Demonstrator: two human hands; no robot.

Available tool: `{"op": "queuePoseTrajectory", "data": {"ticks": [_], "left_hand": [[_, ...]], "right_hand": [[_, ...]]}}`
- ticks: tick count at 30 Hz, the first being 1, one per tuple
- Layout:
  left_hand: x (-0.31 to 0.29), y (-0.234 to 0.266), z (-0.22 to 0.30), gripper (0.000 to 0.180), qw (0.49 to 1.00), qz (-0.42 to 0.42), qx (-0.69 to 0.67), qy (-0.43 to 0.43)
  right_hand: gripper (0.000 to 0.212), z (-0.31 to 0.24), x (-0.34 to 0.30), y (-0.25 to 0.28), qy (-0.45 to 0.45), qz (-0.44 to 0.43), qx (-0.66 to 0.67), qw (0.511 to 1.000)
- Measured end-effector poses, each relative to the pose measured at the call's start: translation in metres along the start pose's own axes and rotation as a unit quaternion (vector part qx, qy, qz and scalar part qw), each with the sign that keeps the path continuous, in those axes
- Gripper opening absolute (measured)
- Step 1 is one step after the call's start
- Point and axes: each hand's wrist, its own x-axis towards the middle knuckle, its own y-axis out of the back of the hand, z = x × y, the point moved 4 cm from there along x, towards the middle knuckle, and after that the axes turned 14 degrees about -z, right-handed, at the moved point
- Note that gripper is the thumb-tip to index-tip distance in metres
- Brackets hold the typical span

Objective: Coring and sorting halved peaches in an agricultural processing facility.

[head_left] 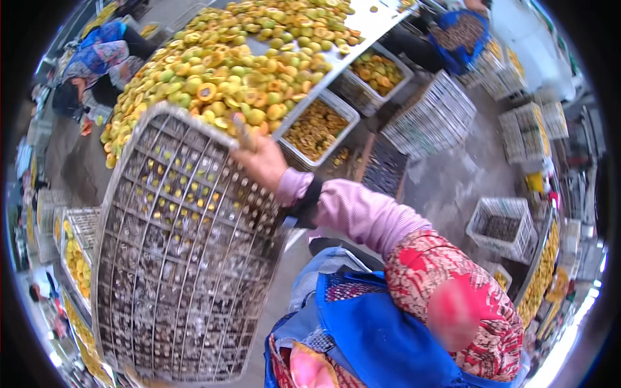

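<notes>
Neither of my hands shows in the head view. A large grey lattice crate (181, 271) is tipped up with its underside toward me and its top rim against a heap of yellow-green halved fruit (233, 64) on a metal table (375, 22). A co-worker in a pink sleeve, blue apron and red patterned headscarf stands close at lower right. This person's hand (262, 161) grips the crate's upper rim. Some fruit pieces show through the crate's lattice.
Trays of fruit (317, 129) sit under the table edge. White lattice crates (430, 116) stand on the wet concrete floor to the right, one (501, 226) nearer. Other people work at top left (97, 61) and top right (462, 32). More fruit trays (74, 258) lie at left.
</notes>
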Motion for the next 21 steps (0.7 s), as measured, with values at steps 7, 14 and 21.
{"op": "queuePoseTrajectory", "data": {"ticks": [7,14,21], "left_hand": [[0.000,0.027,0.076,0.069,0.964,-0.168,0.188,-0.080],[-0.021,-0.006,0.056,0.091,0.891,-0.308,0.271,-0.193],[-0.072,-0.119,0.132,0.051,0.841,-0.441,0.241,-0.202]], "right_hand": [[0.029,0.123,-0.091,-0.041,-0.105,-0.089,0.104,0.985],[0.028,0.205,-0.209,-0.043,-0.222,0.016,0.173,0.960],[0.021,0.214,-0.330,0.124,-0.250,0.275,0.275,0.887]]}}
